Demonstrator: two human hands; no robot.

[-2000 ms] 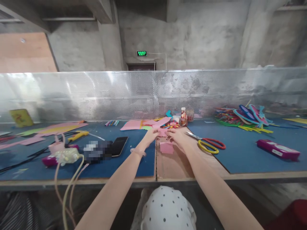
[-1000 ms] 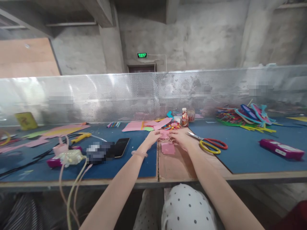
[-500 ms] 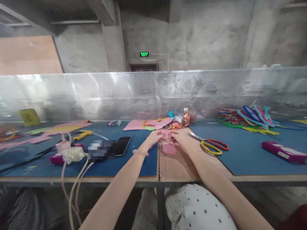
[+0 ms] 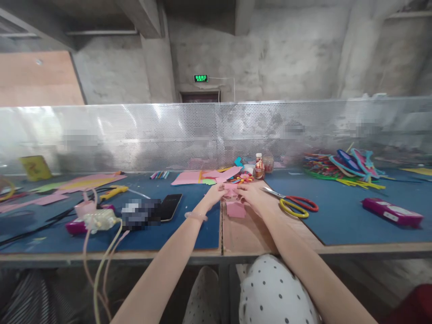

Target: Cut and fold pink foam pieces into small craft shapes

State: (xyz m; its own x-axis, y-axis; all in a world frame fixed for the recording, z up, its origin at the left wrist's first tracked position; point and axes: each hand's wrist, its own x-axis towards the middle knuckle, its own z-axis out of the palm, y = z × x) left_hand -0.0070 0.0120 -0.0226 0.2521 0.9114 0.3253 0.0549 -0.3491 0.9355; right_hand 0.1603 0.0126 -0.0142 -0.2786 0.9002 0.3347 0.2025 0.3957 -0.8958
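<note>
A small piece of pink paper (image 4: 231, 191) is between my two hands over the bare wooden strip of the table. My left hand (image 4: 215, 194) is closed on its left edge, while the fingers of my right hand (image 4: 251, 195) grip it from the right. Just below them, on the wood, lies a second pink paper piece (image 4: 235, 209); whether the two pieces are joined I cannot tell. Scissors (image 4: 297, 206) with one red and one yellow handle lie open to the right of my right hand.
Stacked coloured paper (image 4: 187, 178), a small bottle (image 4: 259, 166) and a jar (image 4: 268, 164) stand behind the hands. At left are a phone (image 4: 171, 207), a yellow glue gun (image 4: 114, 192) and a power strip with cables (image 4: 76, 227). Pipe cleaners (image 4: 320, 166) and a purple box (image 4: 391, 212) lie right.
The view has shifted slightly, so things sit a little further left. My hands stay around the same pink paper, with only small finger movement.
</note>
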